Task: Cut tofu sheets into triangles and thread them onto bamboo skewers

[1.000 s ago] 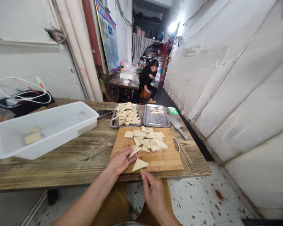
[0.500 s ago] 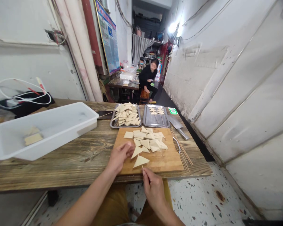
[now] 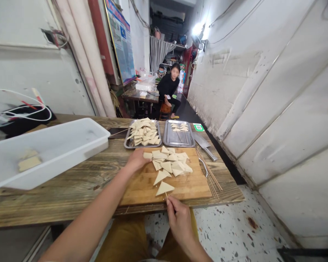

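Observation:
My right hand (image 3: 180, 216) is closed around the lower end of a thin wooden skewer (image 3: 166, 195) at the front of the cutting board (image 3: 142, 191). On the skewer's tip is a pale triangular slice of tofu (image 3: 164, 188). My left hand (image 3: 138, 159) reaches over the board's left side, fingers apart at the edge of a loose tofu slice (image 3: 147, 155). Its fingertips are partly hidden there. More tofu slices (image 3: 177, 167) lie in a loose pile on the board, a single triangle (image 3: 161, 176) in front of them.
Behind the board stand a metal tray (image 3: 128, 145) heaped with skewered tofu and another tray (image 3: 180, 142) with a few skewers. A cleaver (image 3: 205, 145) and bare skewers (image 3: 211, 176) lie right. A white tub (image 3: 71, 156) stands left. A person (image 3: 168, 87) sits farther back.
My left hand has moved forward, from beside the front triangles to the slice at the pile's left. My right hand keeps its hold on the skewer. The seated person's head has lifted.

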Tool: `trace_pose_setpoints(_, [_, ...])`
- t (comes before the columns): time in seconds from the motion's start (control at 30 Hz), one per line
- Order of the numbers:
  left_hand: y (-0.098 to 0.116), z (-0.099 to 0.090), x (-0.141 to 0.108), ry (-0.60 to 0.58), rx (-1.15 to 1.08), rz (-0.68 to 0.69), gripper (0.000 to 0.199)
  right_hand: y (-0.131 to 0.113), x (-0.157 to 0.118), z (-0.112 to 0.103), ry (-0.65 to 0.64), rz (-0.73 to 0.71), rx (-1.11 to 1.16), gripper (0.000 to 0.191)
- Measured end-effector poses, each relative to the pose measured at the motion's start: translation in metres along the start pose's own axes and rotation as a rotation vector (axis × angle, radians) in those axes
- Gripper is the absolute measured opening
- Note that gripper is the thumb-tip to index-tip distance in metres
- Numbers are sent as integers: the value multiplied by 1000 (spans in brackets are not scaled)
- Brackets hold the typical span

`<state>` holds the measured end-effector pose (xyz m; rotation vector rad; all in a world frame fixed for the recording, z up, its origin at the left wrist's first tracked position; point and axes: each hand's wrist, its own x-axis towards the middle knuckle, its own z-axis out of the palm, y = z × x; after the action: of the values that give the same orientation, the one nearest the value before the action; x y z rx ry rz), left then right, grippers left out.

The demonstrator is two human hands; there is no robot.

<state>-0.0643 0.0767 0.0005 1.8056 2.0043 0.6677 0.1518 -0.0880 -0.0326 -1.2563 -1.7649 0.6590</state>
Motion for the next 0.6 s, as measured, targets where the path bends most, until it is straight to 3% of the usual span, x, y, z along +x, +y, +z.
trace_pose_setpoints(0.23, [-1,12,-4,80,-1,-142,54,3,-2,3,3,-7,3,28])
trace_pose_setpoints(0.4, [-3,31,-11,308,-169,-131,68,4,-3,1,19,-6,-9,28])
trace_pose_setpoints(0.5, [-6,41,-11,379,-412,-133,62,2,-2,-1,17,-5,-12,28])
trace_pose_setpoints(0.6, [-7,43,-10,323,-773,-161,52,0,-2,-2,26,-14,-12,28])
